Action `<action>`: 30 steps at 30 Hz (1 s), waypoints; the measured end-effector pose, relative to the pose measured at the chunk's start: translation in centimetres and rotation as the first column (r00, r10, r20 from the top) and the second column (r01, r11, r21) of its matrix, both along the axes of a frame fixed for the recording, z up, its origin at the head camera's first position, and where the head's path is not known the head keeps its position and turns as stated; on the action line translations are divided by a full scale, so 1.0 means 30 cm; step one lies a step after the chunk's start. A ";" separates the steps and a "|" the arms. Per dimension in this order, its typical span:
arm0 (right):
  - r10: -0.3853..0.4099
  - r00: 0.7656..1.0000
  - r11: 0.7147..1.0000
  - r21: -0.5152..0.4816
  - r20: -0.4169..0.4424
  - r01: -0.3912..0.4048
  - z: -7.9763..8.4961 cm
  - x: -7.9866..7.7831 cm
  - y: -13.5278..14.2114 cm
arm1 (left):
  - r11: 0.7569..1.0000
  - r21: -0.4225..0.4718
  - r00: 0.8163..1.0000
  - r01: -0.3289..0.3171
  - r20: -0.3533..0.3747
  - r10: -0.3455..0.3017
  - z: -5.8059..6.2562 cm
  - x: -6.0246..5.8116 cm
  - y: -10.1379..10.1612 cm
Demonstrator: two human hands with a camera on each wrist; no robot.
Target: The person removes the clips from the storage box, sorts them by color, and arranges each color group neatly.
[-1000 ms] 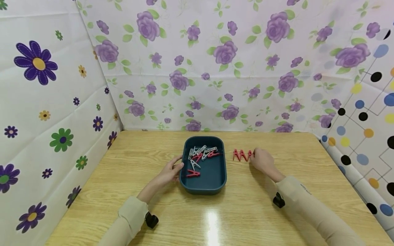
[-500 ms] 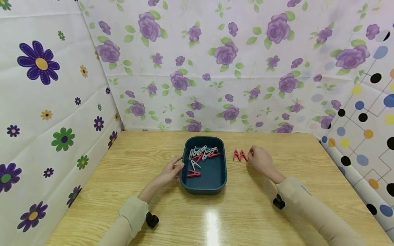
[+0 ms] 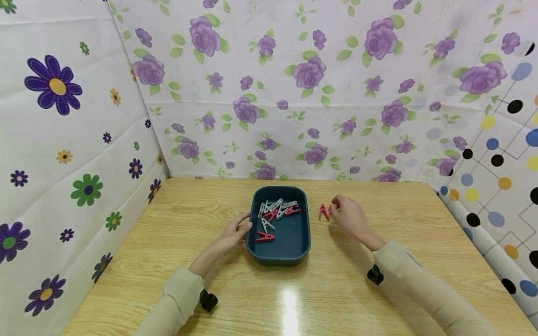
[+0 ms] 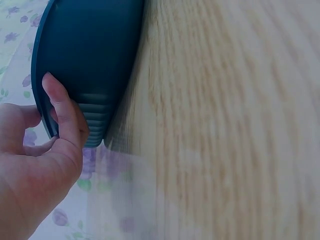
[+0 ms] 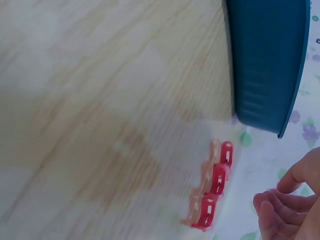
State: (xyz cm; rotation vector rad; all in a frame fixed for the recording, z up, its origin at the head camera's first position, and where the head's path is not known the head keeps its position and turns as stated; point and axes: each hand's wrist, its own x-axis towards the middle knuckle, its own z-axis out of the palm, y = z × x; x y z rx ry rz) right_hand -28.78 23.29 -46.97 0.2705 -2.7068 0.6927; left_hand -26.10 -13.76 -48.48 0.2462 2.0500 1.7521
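A dark teal plastic bin [image 3: 278, 261] stands mid-table, holding several pale grey clothespins [image 3: 267, 224] and a few red clothespins [image 3: 265, 237]. My left hand [image 3: 229, 238] pinches its left rim; in the left wrist view the thumb lies at the rim and the other fingers against the outer wall [image 4: 90, 50]. To the bin's right, red clothespins [image 3: 323, 212] stand in a row. Three red clothespins [image 5: 218, 179] show in the right wrist view. Beside them hovers my right hand [image 5: 295, 210], fingers loosely bent, nothing between them. In the head view it partly hides the row.
The wooden table [image 3: 201, 200] runs back to a flowered cloth [image 3: 308, 121]. Patterned cloths also hang at the left [image 3: 96, 154] and right [image 3: 496, 186]. A small black device [image 3: 208, 300] sits at each wrist.
My right hand has moved left along the row of red clothespins, covering more of it in the head view. The left hand and the bin have stayed in place.
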 end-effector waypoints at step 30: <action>0.220 0.959 0.974 -0.007 -0.176 -0.225 -0.002 -0.011 -0.106 | 1.000 0.015 1.000 -0.001 -0.008 0.002 -0.012 -0.003 -0.002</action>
